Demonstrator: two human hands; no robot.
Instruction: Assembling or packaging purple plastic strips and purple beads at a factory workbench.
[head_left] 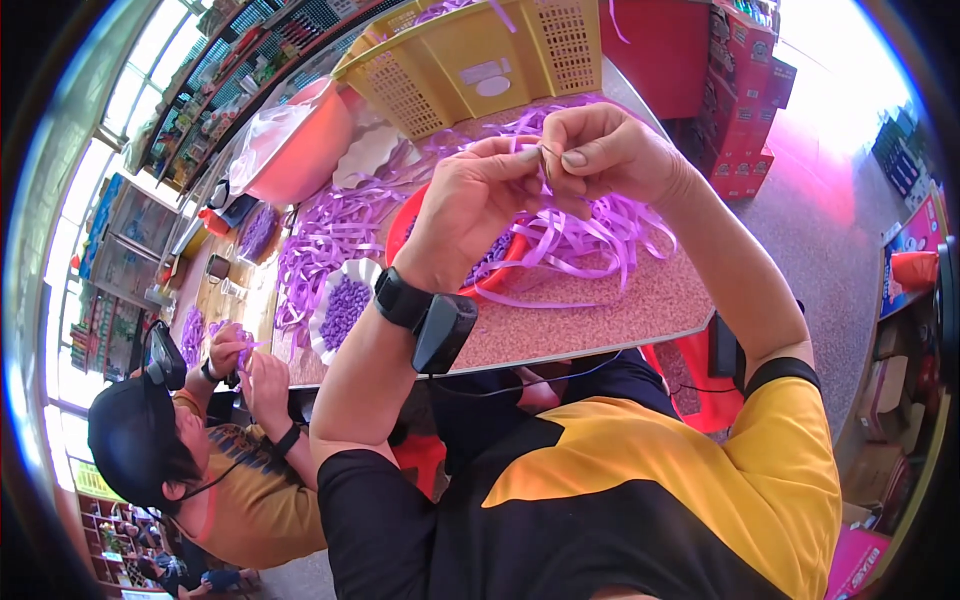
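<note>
Above the table my left hand (482, 188) and my right hand (612, 155) meet, thumbs and fingertips pinched together. Between them runs a thin purple ribbon (544, 182); fingers hide most of the part they grip. Directly below is a red bowl (399, 222) of small purple pieces, partly covered by my left wrist. Loose purple ribbons (590, 240) lie tangled under my right hand, spilling onto the speckled tabletop (600, 318). Left of my forearm stands a white fluted bowl (322, 312) filled with small purple beads (347, 308).
At the table's far side stands a yellow perforated crate (490, 75). A pink basin (300, 145) with clear plastic is at the far left, beside more ribbon heaps (335, 225). To my left, a co-worker (235, 480) handles purple ribbon. Stacked red boxes (738, 110) stand right of the table.
</note>
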